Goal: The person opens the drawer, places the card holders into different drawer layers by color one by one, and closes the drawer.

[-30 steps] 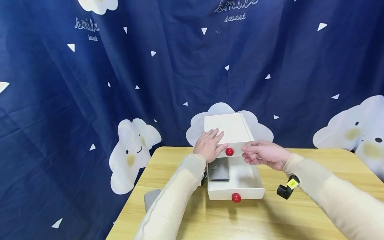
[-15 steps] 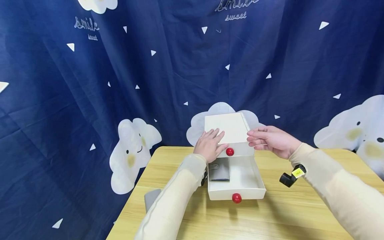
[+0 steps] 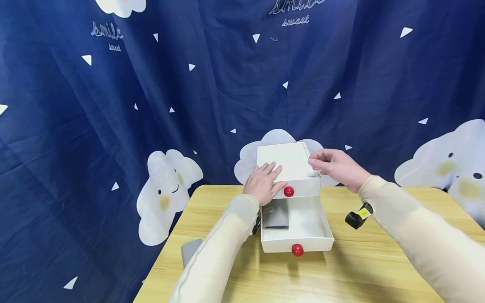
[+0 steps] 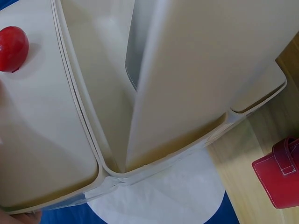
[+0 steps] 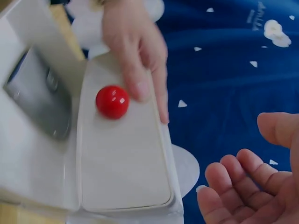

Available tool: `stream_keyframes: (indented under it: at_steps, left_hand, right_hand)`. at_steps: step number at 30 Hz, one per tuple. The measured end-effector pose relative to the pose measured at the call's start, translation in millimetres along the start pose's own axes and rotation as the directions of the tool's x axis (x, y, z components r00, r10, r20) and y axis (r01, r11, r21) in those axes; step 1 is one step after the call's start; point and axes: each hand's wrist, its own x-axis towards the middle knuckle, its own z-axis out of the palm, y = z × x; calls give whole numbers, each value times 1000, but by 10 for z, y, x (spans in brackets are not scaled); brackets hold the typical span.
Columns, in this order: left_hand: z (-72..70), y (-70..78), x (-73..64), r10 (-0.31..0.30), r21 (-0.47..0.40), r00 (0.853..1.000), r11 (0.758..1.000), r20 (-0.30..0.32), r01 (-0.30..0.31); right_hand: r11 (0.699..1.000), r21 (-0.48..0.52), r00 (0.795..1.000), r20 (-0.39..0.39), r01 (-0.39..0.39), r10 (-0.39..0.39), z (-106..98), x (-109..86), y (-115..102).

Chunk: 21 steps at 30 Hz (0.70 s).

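Note:
A white drawer box (image 3: 286, 162) with red knobs stands on the table. My left hand (image 3: 262, 185) lies spread on its top at the front left, thumb down over the upper drawer's front (image 5: 124, 163) beside the red knob (image 5: 112, 101). The lower drawer (image 3: 314, 244) is pulled out, and a grey wallet (image 3: 275, 213) with a snap strap lies in its left part. Above the box's right top edge is my right hand (image 3: 339, 167), fingers loosely bent. In the right wrist view its fingers (image 5: 247, 184) and thumb are apart, with nothing between them.
The wooden table (image 3: 363, 269) extends around the box. A grey object (image 3: 190, 251) lies partly hidden behind my left forearm. In the left wrist view a red wallet (image 4: 279, 175) with a strap lies on the table. A blue curtain (image 3: 212, 105) hangs behind.
My right hand has risen from beside the upper drawer's front to above the box's right top edge. The left hand, the pulled-out drawer and the grey wallet stay in place.

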Motion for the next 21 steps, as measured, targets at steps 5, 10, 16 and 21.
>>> stream_keyframes:
  at_steps: [5, 10, 16, 21]
  left_hand:
    - [-10, 3, 12, -8, 3, 1000, 1000, 16, 8]
    - [-24, 11, 18, -6, 0, 1000, 1000, 24, 6]
    - [-27, 19, 18, -2, -12, 1000, 1000, 16, 3]
    - [-24, 22, 11, -3, -24, 1000, 1000, 22, 4]
  right_hand:
    - [966, -247, 994, -63, 73, -91, 60, 63, 71]
    - [874, -454, 976, -44, 172, -215, 118, 142, 154]
    - [724, -641, 952, 35, 256, -305, 175, 244, 281]
    - [673, -692, 959, 110, 262, -260, 166, 240, 319]
